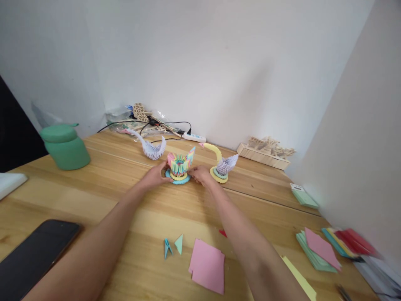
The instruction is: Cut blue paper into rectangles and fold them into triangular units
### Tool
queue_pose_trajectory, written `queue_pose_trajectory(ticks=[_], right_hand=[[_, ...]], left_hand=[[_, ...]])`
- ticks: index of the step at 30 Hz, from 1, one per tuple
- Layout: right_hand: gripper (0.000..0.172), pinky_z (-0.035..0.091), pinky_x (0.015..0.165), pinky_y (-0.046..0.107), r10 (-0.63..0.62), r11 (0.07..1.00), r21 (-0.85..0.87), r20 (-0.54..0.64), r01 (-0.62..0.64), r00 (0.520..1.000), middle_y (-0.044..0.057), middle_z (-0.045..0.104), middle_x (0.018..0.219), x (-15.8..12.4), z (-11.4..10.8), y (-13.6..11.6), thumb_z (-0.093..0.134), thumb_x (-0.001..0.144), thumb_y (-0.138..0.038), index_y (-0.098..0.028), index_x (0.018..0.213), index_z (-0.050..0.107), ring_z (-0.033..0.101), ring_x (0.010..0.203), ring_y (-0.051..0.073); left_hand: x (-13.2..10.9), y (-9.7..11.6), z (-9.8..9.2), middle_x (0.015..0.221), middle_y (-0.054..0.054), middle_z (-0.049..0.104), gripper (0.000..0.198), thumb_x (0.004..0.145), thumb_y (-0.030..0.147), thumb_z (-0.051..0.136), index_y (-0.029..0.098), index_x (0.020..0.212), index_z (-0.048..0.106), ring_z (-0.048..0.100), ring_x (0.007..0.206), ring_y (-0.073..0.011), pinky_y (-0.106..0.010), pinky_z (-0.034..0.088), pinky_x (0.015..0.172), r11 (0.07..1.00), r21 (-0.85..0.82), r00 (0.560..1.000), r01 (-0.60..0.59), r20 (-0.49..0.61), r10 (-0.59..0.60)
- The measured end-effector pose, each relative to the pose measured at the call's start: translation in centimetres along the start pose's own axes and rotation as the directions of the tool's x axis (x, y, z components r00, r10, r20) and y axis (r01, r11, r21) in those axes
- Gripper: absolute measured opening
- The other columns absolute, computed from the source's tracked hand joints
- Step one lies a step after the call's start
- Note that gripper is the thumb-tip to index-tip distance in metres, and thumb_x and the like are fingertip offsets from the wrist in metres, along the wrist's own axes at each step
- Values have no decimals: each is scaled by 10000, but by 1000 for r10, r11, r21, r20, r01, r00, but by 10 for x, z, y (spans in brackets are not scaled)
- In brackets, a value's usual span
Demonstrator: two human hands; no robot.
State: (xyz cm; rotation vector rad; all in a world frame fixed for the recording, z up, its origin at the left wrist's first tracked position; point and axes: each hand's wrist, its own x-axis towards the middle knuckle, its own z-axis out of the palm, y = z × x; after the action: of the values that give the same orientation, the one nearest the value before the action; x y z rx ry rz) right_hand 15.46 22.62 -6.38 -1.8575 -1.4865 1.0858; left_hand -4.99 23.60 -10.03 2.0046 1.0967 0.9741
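A dark phone (40,247) is lying at the near left of the tabletop (140,234), and pink paper sheets (207,267) are resting near the middle. Just beyond them, a blue folded piece (168,249) is standing beside a pale green triangle (178,244). Farther in, the multicolored paper model (180,167) is sitting between both hands: the left hand (155,174) is grasping its base's left side with its fingers, while the right hand (202,174) is reaching its right edge, though whether those fingers are gripping I cannot tell. A yellow-necked paper swan (226,165) is standing to the right; a pale paper swan (153,150) is resting behind, left. A white power strip (194,137) is lying by the wall (213,75).
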Motion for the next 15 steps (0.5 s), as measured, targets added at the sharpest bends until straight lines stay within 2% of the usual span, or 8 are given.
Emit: queue_pose_trajectory(ticks=[2,6,10,15], right_hand=[[231,291,357,158,-38,999,24,-21,38,999,-92,431,472,0,0,3,572,840,-286,-133,671,534,339,346,27],[170,297,357,155,-89,994,58,-47,91,995,-84,435,451,-1,-1,9,547,819,-262,-150,691,546,362,346,35],[112,328,372,142,-125,990,52,-59,128,990,-63,485,505,-2,-3,14,545,803,-256,-154,794,591,393,379,39],[220,368,391,161,-176,984,6,-60,176,983,-30,550,582,-1,-6,18,547,795,-250,-162,985,615,424,409,57]], left_hand=[[0,-1,0,1192,-154,601,779,587,363,732,146,1276,442,563,1078,-304,-445,421,941,1000,-2,1000,-3,1,3],[0,-2,0,1186,-149,602,867,593,376,726,138,1341,357,562,1078,-295,-445,411,949,1000,2,1000,2,-7,-2],[0,-1,0,1164,-138,614,815,599,382,722,125,1305,408,567,1066,-287,-414,417,946,1000,4,1000,-4,-6,4],[-1,1,-1,1172,-143,609,880,592,373,722,118,1347,349,566,1066,-295,-430,410,949,1000,12,1000,15,-13,-15]])
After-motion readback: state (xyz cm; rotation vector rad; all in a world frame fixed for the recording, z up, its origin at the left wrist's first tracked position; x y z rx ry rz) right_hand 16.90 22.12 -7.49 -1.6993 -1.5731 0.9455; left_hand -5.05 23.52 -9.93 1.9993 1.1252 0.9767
